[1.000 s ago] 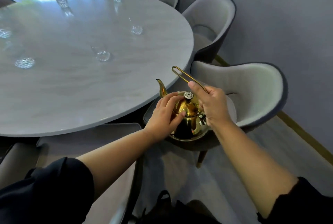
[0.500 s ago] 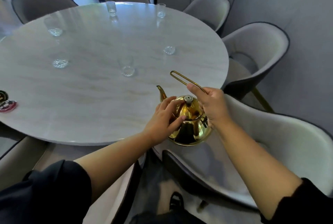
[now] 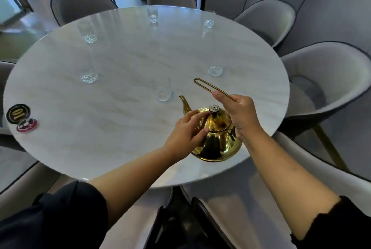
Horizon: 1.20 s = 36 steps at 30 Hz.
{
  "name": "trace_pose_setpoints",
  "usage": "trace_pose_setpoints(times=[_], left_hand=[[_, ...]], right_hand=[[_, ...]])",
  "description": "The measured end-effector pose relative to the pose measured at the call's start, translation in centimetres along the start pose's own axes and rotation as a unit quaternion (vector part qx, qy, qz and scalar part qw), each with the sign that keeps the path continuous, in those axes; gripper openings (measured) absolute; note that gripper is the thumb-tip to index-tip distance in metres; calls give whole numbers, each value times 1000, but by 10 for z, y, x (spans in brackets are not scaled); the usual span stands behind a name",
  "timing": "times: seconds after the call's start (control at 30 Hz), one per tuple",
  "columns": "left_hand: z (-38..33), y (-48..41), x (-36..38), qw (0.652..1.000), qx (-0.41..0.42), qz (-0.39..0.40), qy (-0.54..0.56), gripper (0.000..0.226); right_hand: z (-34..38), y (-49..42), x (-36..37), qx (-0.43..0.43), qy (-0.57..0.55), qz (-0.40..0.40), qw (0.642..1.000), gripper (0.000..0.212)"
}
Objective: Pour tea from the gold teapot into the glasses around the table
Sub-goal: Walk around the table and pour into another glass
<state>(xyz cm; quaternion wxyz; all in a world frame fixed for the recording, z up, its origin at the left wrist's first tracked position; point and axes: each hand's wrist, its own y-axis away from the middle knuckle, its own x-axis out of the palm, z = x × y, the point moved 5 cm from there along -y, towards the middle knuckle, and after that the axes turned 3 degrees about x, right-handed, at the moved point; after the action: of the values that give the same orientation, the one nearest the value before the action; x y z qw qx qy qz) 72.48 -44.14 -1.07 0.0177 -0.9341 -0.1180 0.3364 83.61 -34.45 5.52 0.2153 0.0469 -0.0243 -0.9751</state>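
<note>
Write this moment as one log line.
right hand grips gold teapot handle | left hand holds teapot body | spout faces nearest glass | no pour yet

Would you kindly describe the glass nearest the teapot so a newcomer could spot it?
On the round marble table, find the gold teapot at the near edge. The glass stands left of its spout tip, closer to the pot than any other glass.
</note>
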Motion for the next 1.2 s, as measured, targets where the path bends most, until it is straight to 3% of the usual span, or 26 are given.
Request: trace_pose_setpoints(times=[0.7,1.2], left_hand=[[72,-80,-49,997,-11,23,69,60],[80,-99,-53,993,-12,0,119,57]], right_hand=[[7,-112,72,24,95,23,995,47],[18,-143,86,24,172,54,983,47]])
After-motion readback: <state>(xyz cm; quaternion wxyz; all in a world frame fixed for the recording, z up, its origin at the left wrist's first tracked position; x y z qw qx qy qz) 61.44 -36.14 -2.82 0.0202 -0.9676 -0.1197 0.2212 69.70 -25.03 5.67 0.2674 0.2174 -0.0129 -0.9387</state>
